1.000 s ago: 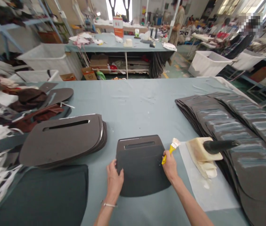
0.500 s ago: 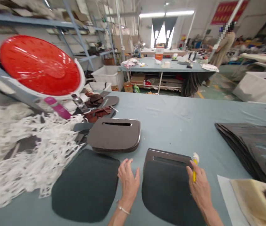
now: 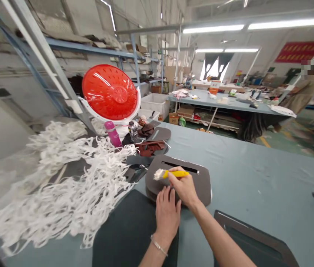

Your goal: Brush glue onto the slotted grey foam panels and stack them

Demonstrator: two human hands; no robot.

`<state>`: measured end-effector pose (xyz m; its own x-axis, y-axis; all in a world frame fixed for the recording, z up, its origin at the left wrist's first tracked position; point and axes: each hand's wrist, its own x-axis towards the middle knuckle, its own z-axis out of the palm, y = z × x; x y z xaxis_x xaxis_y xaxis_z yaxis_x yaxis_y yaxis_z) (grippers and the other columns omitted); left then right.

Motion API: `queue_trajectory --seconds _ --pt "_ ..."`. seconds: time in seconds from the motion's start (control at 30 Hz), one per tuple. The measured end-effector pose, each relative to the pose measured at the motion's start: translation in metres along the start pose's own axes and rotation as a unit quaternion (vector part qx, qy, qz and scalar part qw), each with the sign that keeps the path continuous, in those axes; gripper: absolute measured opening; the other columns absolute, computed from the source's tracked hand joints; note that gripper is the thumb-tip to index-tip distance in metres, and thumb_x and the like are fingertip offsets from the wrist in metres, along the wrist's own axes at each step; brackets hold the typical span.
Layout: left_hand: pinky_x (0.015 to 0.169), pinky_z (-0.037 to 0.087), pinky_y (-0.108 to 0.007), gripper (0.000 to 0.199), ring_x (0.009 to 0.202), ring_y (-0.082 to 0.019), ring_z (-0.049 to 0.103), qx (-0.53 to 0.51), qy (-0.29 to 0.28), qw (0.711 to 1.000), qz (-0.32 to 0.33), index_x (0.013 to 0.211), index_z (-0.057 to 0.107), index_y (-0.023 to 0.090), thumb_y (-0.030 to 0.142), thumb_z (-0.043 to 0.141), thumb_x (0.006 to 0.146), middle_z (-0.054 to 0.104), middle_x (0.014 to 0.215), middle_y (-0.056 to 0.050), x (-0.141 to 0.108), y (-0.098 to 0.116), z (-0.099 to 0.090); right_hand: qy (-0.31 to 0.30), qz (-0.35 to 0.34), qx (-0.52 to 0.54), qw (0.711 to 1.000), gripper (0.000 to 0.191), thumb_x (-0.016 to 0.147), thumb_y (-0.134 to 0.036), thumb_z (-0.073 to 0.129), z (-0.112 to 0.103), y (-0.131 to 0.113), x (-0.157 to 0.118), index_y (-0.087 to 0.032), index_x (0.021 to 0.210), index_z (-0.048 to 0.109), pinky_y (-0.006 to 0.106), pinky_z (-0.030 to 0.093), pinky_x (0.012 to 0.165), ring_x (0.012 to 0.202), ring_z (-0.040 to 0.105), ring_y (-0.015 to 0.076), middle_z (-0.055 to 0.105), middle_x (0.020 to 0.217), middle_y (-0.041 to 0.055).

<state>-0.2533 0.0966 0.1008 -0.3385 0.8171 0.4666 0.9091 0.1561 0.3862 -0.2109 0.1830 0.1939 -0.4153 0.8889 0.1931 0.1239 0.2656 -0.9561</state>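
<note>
Right hand point(image 3: 180, 187) curled closed around a yellow-handled brush point(image 3: 177, 173), white-caked bristles angled left just above a slotted grey-brown foam pad stack point(image 3: 198, 181). Left hand point(image 3: 168, 218) open, fingers spread, pressed flat against the stack's near edge, a thin bracelet point(image 3: 159, 245) at the wrist. Just beside the hands, a dark green panel point(image 3: 131, 233) and, lower right, a slotted dark panel point(image 3: 250, 237), both on the grey-blue table point(image 3: 257, 167). Further left, a tangle of white netting scraps point(image 3: 70, 189), a pink bottle point(image 3: 111, 133) and a red colander point(image 3: 111, 92).
</note>
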Motion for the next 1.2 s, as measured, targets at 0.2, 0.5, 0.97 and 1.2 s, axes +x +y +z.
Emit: queue_trajectory --seconds 0.2,0.5,0.97,1.2 --pt "0.095 0.043 -0.050 0.036 0.112 -0.029 0.050 -0.017 -0.020 1.000 -0.016 0.119 0.054 0.019 0.025 0.050 0.083 0.055 0.122 -0.013 0.002 -0.016 -0.002 -0.051 -0.032 -0.095 0.994 0.018 0.076 -0.031 0.052 0.069 0.032 0.073 -0.020 0.080 0.065 0.020 0.041 0.050 0.048 0.054 0.0097 0.059 0.058 -0.0046" --pt "0.096 0.040 -0.050 0.037 0.118 -0.029 0.046 -0.044 -0.028 0.999 -0.011 0.121 0.054 0.020 0.029 0.048 0.085 0.053 0.126 -0.012 0.006 -0.023 0.003 0.151 0.045 -0.185 0.970 0.028 0.078 -0.040 0.047 0.031 0.059 0.117 -0.018 0.081 0.065 0.024 0.044 0.060 0.048 0.058 0.0148 0.058 0.048 -0.0032" --pt "0.097 0.034 -0.054 0.043 0.121 -0.035 0.041 -0.086 -0.056 0.995 -0.005 0.123 0.050 0.020 0.037 0.050 0.084 0.050 0.129 -0.015 0.007 -0.012 -0.002 0.329 0.119 -0.363 0.864 0.027 0.079 -0.038 0.045 -0.120 0.053 -0.040 -0.018 0.069 0.060 0.023 0.037 0.052 0.045 0.054 0.0140 0.058 0.049 -0.0002" --pt "0.095 0.041 -0.046 0.036 0.108 -0.026 0.054 -0.241 -0.119 0.961 -0.061 0.113 0.056 0.019 0.042 0.043 0.087 0.060 0.116 -0.012 0.035 -0.038 -0.029 0.325 0.057 -0.294 0.897 0.021 0.083 -0.036 0.053 -0.049 0.008 -0.103 -0.019 0.069 0.056 0.021 0.038 0.052 0.044 0.049 0.0095 0.055 0.053 -0.0036"
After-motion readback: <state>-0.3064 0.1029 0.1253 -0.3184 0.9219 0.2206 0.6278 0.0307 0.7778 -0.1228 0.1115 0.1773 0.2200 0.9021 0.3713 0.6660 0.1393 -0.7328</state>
